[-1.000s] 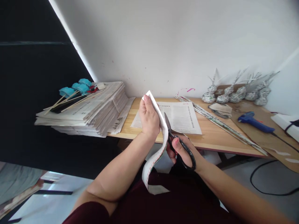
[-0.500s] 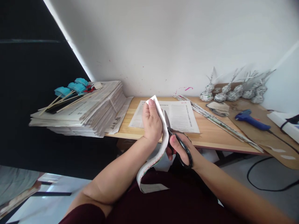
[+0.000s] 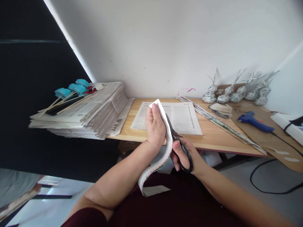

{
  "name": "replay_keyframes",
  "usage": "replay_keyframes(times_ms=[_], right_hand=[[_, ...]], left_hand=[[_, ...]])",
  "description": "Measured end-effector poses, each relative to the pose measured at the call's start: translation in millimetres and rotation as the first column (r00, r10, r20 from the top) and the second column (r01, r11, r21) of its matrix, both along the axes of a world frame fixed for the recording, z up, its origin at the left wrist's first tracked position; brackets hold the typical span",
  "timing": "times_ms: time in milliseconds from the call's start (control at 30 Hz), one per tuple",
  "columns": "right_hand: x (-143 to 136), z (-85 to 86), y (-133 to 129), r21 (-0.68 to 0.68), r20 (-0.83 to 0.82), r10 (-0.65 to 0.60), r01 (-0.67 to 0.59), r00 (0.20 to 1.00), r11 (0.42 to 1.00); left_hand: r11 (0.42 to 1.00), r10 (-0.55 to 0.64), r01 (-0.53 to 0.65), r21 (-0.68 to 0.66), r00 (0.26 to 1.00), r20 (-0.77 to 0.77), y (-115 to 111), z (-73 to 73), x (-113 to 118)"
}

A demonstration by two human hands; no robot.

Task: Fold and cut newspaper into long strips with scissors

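Pale wood table (image 3: 213,137), smooth grain. Before its edge: curling printed paper strip (image 3: 169,145), pinched by fingers of left hand (image 3: 155,127), thumb up; right hand (image 3: 183,155) fingers closed round black-handled metal scissors (image 3: 174,135), blades against strip. Beyond: flat newspaper sheet (image 3: 181,115), lumpy gourd-shaped figures (image 3: 228,96), smudged white wall (image 3: 146,37).

Paper strip (image 3: 169,145): thin newsprint, matt, smooth along its curl
Scissors (image 3: 174,135): dark metal-looking blades; black handles smooth and glossy, like plastic
Tabletop (image 3: 210,135): pale wood, grain showing, smooth with a faint sheen
Newspaper stack (image 3: 106,116): matt paper, its layered edges rough
Loose sheet (image 3: 182,116): flat, matt newsprint
Rods (image 3: 220,124): printed paper, fairly smooth
Gourd-shaped figures (image 3: 228,95): paper-looking, rough and ridged
Folded cloth (image 3: 221,110): matt fabric
Blue glue gun (image 3: 257,122): smooth plastic
Brown sheet (image 3: 262,138): matt, cardboard-like
Wall (image 3: 153,47): smooth, matt white
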State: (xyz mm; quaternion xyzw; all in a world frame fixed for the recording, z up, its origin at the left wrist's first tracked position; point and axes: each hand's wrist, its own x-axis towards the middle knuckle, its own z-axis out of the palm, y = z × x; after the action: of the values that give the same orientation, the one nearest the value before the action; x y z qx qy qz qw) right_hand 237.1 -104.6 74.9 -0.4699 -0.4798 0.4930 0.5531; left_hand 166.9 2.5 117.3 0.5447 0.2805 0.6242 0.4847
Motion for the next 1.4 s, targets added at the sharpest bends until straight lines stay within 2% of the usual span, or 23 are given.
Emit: replay_keyframes(times_ms=[300,533,667,867,967,1133,1233,1400], right_hand=[[5,18.2,-6,0.061,0.063,0.057,-0.061,0.996,0.996],[2,7.2,-10,-0.024,-0.015,0.016,-0.016,1.000,1.000],[2,1.2,-10,-0.029,-0.011,0.001,-0.001,1.000,1.000],[9,12.9,-12,0.071,0.133,0.024,-0.033,0.991,0.997],[9,17.3,-14,0.086,0.175,0.027,-0.043,0.984,0.995],[5,7.8,-14,-0.016,0.083,-0.024,0.026,0.996,1.000],[4,2.4,-14,-0.071,0.042,-0.018,0.021,0.999,0.997],[6,8.4,-15,-0.003,0.088,-0.011,0.011,0.996,1.000]], left_hand=[[0.995,-0.101,0.099,-0.034,0.992,-0.080,-20,-2.4,-9],[0.991,-0.121,0.116,-0.068,0.990,-0.067,-19,-8.5,-9],[0.982,-0.149,0.144,-0.126,0.988,-0.029,-21,-10.3,-10],[0.940,-0.294,0.292,-0.179,0.956,0.018,-27,-21.5,-13],[0.933,-0.314,0.312,-0.180,0.949,0.022,-29,-26.3,-15],[0.936,-0.291,0.285,-0.208,0.957,0.002,-31,-25.2,-16],[0.930,-0.302,0.298,-0.214,0.953,0.016,-30,-26.4,-17],[0.896,-0.404,0.400,-0.192,0.915,0.019,-28,-37.1,-22]])
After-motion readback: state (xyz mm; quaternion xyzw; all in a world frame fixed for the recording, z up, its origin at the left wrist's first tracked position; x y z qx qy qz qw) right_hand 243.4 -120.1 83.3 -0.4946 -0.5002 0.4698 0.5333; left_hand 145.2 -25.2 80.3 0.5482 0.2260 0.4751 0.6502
